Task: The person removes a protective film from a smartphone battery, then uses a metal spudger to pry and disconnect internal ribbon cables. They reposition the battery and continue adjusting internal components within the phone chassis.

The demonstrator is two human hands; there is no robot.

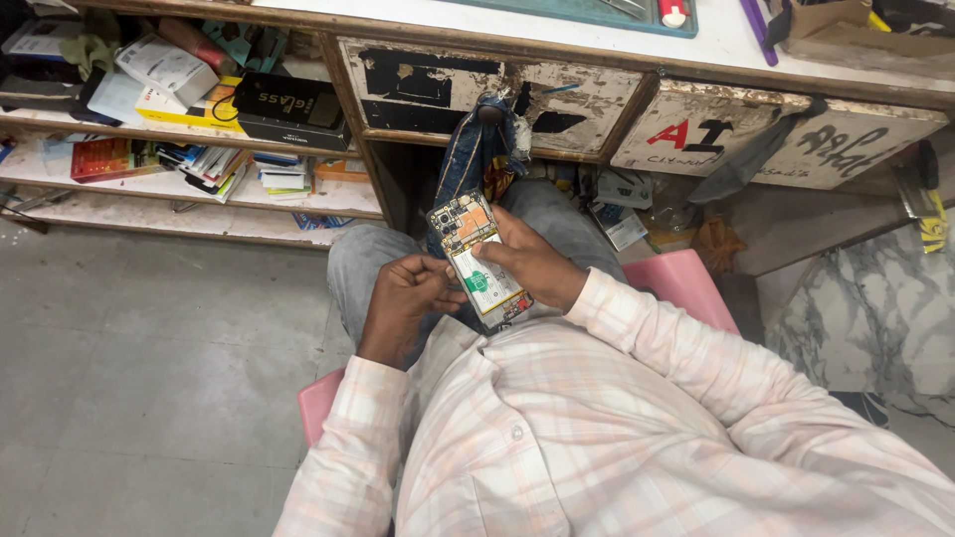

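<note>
The opened smartphone with its back cover removed, exposing a white battery and orange-and-green circuit parts (477,261), is held above the lap by both hands. The right hand (532,264) is wrapped around the right edge of the phone, the fingers being curled behind it and the thumb laid across the battery face; this grip is closed on the phone. The left hand (408,298) is placed against the left edge, near the green patch on the battery, with the fingertips pinched together at that edge. Whether a small tool or part is held between those fingertips cannot be told.

The phone is tilted, its camera end being pointed up and away from the body and its lower end toward the chest. Both forearms are covered by sleeves of a pale checked shirt (637,428). Grey trousers (358,264) are seen beneath the hands, and a pink plastic stool (686,283) is seen under the seated person.

Ahead of the knees, a worn white wooden tabletop with painted drawer fronts (557,94) is located. A blue cloth (477,149) is hung from it just above the phone. To the left, shelves stacked with boxes and papers (199,129) are fitted above a grey concrete floor (129,378).
</note>
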